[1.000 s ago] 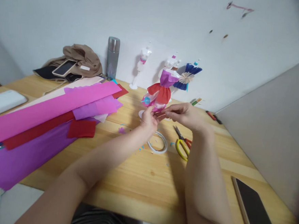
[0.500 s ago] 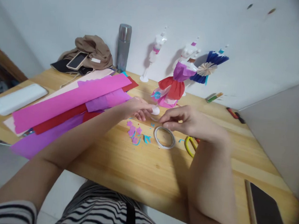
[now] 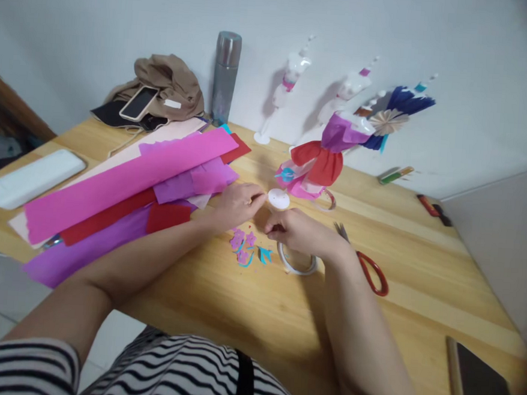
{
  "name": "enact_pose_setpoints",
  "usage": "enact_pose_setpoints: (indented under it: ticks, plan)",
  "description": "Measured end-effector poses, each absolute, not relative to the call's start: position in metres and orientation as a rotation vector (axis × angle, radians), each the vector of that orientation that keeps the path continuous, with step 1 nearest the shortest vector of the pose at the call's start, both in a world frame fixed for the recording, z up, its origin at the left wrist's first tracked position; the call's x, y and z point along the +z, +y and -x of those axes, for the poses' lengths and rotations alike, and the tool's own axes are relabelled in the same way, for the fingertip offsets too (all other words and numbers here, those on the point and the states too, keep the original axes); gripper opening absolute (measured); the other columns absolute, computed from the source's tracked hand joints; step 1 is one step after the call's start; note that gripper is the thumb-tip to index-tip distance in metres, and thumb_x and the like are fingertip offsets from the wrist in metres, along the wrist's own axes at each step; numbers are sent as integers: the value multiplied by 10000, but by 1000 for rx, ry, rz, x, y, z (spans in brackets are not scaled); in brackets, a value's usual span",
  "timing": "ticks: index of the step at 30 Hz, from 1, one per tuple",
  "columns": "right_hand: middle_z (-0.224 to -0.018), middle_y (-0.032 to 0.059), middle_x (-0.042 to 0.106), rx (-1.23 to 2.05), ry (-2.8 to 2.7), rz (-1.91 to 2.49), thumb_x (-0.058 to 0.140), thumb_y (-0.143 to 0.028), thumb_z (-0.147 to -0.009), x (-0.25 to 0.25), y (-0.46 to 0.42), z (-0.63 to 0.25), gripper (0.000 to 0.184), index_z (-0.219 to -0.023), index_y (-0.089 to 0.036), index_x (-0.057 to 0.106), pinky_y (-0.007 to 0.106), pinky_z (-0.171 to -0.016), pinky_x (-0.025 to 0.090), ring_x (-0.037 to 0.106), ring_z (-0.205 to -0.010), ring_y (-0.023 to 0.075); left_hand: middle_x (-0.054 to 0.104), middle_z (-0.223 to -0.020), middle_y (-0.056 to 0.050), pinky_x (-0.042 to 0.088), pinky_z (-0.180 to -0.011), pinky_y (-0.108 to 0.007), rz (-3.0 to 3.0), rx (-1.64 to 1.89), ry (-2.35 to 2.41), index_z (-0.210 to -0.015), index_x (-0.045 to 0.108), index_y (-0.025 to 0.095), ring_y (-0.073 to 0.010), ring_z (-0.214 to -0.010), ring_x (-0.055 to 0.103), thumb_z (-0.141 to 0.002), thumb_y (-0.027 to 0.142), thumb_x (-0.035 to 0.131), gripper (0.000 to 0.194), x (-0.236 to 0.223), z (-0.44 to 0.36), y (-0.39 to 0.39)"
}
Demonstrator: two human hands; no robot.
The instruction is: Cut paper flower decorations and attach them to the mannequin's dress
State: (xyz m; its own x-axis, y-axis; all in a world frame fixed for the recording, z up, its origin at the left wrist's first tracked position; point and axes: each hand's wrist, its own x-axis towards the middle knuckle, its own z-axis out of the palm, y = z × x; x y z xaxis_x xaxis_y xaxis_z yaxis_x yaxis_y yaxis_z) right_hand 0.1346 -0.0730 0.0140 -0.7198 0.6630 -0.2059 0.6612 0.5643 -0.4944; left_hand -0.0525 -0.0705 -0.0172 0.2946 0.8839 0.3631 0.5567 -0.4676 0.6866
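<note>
My left hand (image 3: 238,206) is closed in a pinch just left of a white round base (image 3: 278,198). Whatever its fingertips hold is too small to make out. Right of it, my right hand (image 3: 301,231) has curled fingers close below that base and above a roll of white tape (image 3: 295,266); its grip is hidden. Beyond the hands, a small dress form in a paper dress (image 3: 322,159), purple on top with a red and pink skirt, leans back. Pink paper flowers (image 3: 238,239) and a blue paper cutout (image 3: 265,255) lie in front of my hands.
Red-handled scissors (image 3: 371,271) lie beyond my right forearm. Coloured paper sheets (image 3: 129,182) cover the left, with a white power bank (image 3: 32,178) beside them. A grey flask (image 3: 225,77), white dress forms (image 3: 295,67) and a blue-dressed form (image 3: 400,114) stand behind.
My hands have drawn closer together, with the fingers lower and more curled. The right hand now covers part of the tape roll. The view has shifted, bringing the red-handled scissors into sight.
</note>
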Motion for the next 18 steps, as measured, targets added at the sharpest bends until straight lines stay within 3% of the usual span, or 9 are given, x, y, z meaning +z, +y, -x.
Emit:
enact_pose_setpoints:
  ticks: [5, 9, 14, 18]
  plan:
    - [-762, 46, 714, 810, -2737, 1289, 537, -115, -837, 14, -67, -140, 201, -791, -222, 701, 310, -629, 433, 576, -654, 178, 744, -937, -72, 476, -799, -306, -2259, 910, 1391, -878, 697, 162, -176, -867, 659, -937, 192, 532, 178, -23, 55, -59]
    - [-803, 64, 732, 862, -2786, 1273, 530, -92, -831, 14, -65, -141, 204, -850, -160, 722, 287, -668, 435, 596, -690, 163, 718, -779, -52, 443, -692, -277, -2140, 900, 1490, -791, 711, 141, -149, -717, 603, -891, 161, 545, 195, -16, 67, -38]
    - [-748, 29, 714, 988, -2926, 1235, 546, 7, -734, 22, -73, -130, 236, -759, -149, 722, 252, -658, 408, 585, -666, 128, 674, -665, -31, 379, -613, -206, -2019, 859, 1438, -743, 700, 80, -86, -626, 519, -825, 116, 581, 149, 7, 84, -25]
    - [-688, 79, 685, 894, -2973, 1421, 663, -243, -806, 27, -89, -120, 130, -717, -159, 704, 301, -568, 324, 564, -617, 176, 604, -571, 1, 336, -552, -210, -1952, 790, 1369, -684, 676, 109, -80, -548, 476, -820, 155, 596, 165, 19, 81, -36]
